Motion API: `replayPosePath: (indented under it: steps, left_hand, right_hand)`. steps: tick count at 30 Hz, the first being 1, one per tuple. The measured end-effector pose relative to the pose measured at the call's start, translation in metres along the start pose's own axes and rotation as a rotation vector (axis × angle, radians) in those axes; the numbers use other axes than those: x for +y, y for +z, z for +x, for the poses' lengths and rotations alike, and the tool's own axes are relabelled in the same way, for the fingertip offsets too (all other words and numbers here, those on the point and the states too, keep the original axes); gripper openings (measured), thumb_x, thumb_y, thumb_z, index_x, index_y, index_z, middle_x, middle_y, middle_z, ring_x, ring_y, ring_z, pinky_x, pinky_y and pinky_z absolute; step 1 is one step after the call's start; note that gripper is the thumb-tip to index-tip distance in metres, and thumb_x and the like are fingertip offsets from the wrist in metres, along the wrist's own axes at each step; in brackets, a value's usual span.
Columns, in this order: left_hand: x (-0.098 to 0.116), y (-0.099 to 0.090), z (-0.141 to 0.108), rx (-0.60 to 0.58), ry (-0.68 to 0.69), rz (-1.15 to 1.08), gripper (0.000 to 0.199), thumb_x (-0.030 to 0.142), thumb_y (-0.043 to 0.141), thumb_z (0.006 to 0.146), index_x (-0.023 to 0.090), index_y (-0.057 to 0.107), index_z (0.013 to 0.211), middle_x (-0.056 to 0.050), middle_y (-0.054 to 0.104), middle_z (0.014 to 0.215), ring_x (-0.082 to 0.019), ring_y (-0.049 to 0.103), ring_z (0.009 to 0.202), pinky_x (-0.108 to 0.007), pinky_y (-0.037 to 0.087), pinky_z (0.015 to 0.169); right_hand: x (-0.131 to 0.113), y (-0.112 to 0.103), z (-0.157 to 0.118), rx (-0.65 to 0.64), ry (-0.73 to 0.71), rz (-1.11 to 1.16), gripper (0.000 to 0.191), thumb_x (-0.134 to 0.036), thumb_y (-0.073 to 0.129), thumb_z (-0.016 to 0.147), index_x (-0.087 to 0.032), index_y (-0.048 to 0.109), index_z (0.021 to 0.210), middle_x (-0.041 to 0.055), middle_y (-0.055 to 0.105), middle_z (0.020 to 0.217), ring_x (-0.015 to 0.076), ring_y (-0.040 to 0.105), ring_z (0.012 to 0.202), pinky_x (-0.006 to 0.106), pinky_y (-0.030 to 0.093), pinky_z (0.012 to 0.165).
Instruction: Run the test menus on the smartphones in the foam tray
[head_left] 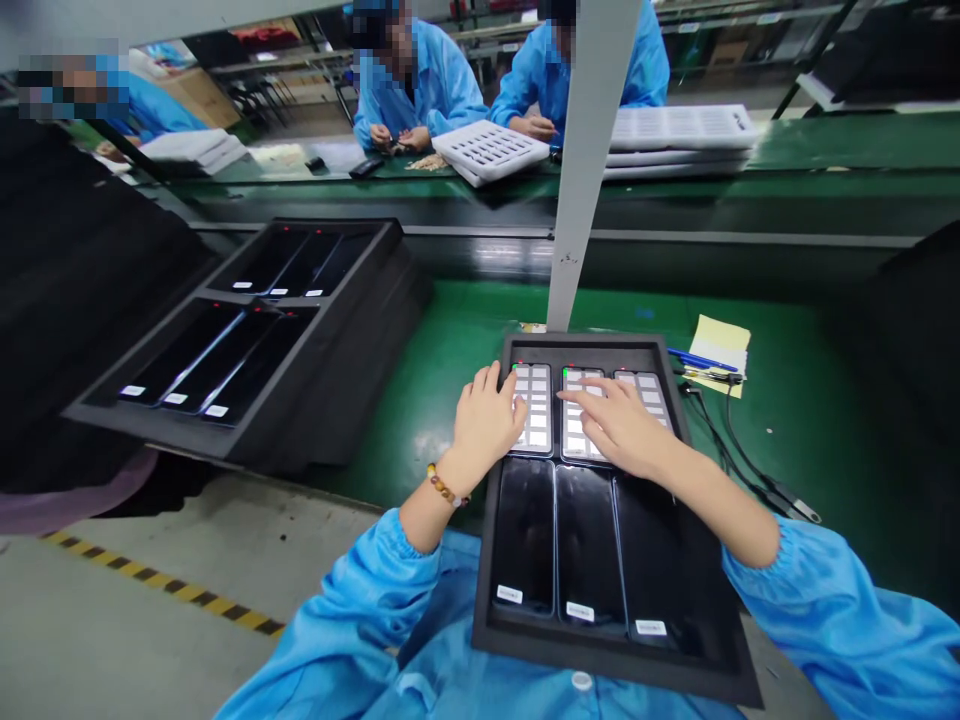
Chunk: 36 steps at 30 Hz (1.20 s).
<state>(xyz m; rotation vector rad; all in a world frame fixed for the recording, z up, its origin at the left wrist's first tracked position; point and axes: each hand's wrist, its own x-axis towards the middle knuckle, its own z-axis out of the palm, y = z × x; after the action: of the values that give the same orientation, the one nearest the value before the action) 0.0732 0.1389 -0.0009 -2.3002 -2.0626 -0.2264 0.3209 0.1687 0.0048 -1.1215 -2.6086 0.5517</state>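
A black foam tray (611, 660) lies before me, several smartphones set in its slots. Its top row shows lit screens with grids of white blocks: the left phone (536, 410), the middle phone (574, 425) and the right phone (651, 392). In the bottom row the screens are dark, such as one phone (525, 535) with a white label. My left hand (486, 415) rests over the left lit phone's edge, fingers stretched. Across the middle lit phone reaches my right hand (622, 425), index finger extended and partly covering the screen. Neither hand grips anything.
To the left, a stack of black foam trays (337, 370) carries dark phones. Cables (720, 440), a blue pen (701, 358) and yellow notepaper (720, 345) lie right. A grey post (581, 200) rises behind my tray. Co-workers (427, 80) sit beyond, near white trays (491, 150).
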Motion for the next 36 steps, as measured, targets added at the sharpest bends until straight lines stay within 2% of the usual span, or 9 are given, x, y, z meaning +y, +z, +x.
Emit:
replayPosePath:
  steps: [5, 9, 13, 17, 22, 30, 33, 36]
  left_hand:
    - [-0.002, -0.003, -0.031, 0.034, 0.020, -0.065, 0.047, 0.025, 0.050, 0.105, 0.015, 0.064, 0.149, -0.018, 0.059, 0.159, -0.037, 0.054, 0.146, -0.053, 0.055, 0.112]
    - [-0.006, -0.005, -0.061, 0.088, 0.030, -0.142, 0.044, 0.027, 0.052, 0.106, 0.021, 0.066, 0.147, -0.011, 0.063, 0.157, -0.035, 0.055, 0.143, -0.053, 0.053, 0.114]
    - [-0.012, -0.006, -0.087, 0.143, 0.065, -0.232, 0.040, 0.024, 0.054, 0.104, 0.026, 0.070, 0.141, -0.007, 0.067, 0.153, -0.032, 0.057, 0.140, -0.051, 0.054, 0.111]
    - [-0.020, -0.004, -0.102, 0.223, 0.139, -0.298, 0.037, 0.020, 0.056, 0.102, 0.026, 0.075, 0.133, -0.006, 0.072, 0.145, -0.030, 0.060, 0.133, -0.051, 0.051, 0.111]
    - [-0.027, 0.000, -0.104, 0.301, 0.208, -0.334, 0.032, 0.022, 0.055, 0.102, 0.027, 0.078, 0.124, -0.005, 0.078, 0.135, -0.029, 0.064, 0.124, -0.059, 0.042, 0.118]
    - [-0.034, 0.003, -0.089, 0.305, 0.295, -0.391, 0.029, 0.023, 0.057, 0.099, 0.026, 0.080, 0.116, -0.006, 0.080, 0.129, -0.029, 0.064, 0.120, -0.055, 0.049, 0.111]
    - [-0.036, 0.004, -0.088, 0.297, 0.320, -0.408, 0.031, 0.023, 0.056, 0.097, 0.026, 0.081, 0.115, -0.006, 0.081, 0.127, -0.029, 0.064, 0.118, -0.055, 0.051, 0.107]
    - [-0.035, 0.004, -0.085, 0.241, 0.335, -0.411, 0.032, 0.026, 0.055, 0.097, 0.027, 0.081, 0.116, -0.007, 0.079, 0.129, -0.031, 0.064, 0.120, -0.055, 0.051, 0.106]
  right_hand:
    - [-0.026, 0.008, -0.033, 0.060, -0.015, -0.032, 0.049, -0.020, 0.038, 0.107, -0.019, 0.060, 0.150, 0.0141, 0.072, 0.143, 0.0325, 0.053, 0.147, 0.057, 0.040, 0.118]
    - [-0.041, 0.012, -0.055, 0.085, -0.034, -0.035, 0.047, -0.020, 0.040, 0.107, -0.019, 0.061, 0.149, 0.0136, 0.073, 0.141, 0.0326, 0.054, 0.146, 0.056, 0.041, 0.116]
    - [-0.048, 0.017, -0.070, 0.126, -0.062, -0.009, 0.047, -0.016, 0.041, 0.105, -0.018, 0.062, 0.148, 0.0129, 0.074, 0.139, 0.0319, 0.056, 0.144, 0.055, 0.042, 0.114]
    - [-0.048, 0.022, -0.075, 0.168, -0.068, 0.011, 0.047, -0.015, 0.042, 0.105, -0.020, 0.063, 0.147, 0.0122, 0.076, 0.136, 0.0316, 0.056, 0.143, 0.055, 0.043, 0.114]
    - [-0.046, 0.023, -0.073, 0.157, -0.077, 0.040, 0.048, -0.013, 0.043, 0.104, -0.020, 0.062, 0.148, 0.0127, 0.075, 0.136, 0.0316, 0.055, 0.144, 0.056, 0.042, 0.114]
    - [-0.043, 0.018, -0.067, 0.146, -0.064, 0.052, 0.048, -0.014, 0.043, 0.104, -0.021, 0.062, 0.147, 0.0133, 0.073, 0.139, 0.0320, 0.055, 0.144, 0.056, 0.043, 0.114]
    - [-0.041, 0.017, -0.073, 0.115, -0.056, 0.058, 0.049, -0.015, 0.042, 0.104, -0.022, 0.060, 0.150, 0.0126, 0.073, 0.139, 0.0320, 0.054, 0.145, 0.057, 0.040, 0.115]
    - [-0.038, 0.016, -0.085, 0.114, -0.015, 0.056, 0.049, -0.016, 0.041, 0.105, -0.024, 0.059, 0.151, 0.0123, 0.072, 0.141, 0.0320, 0.053, 0.146, 0.057, 0.039, 0.115]
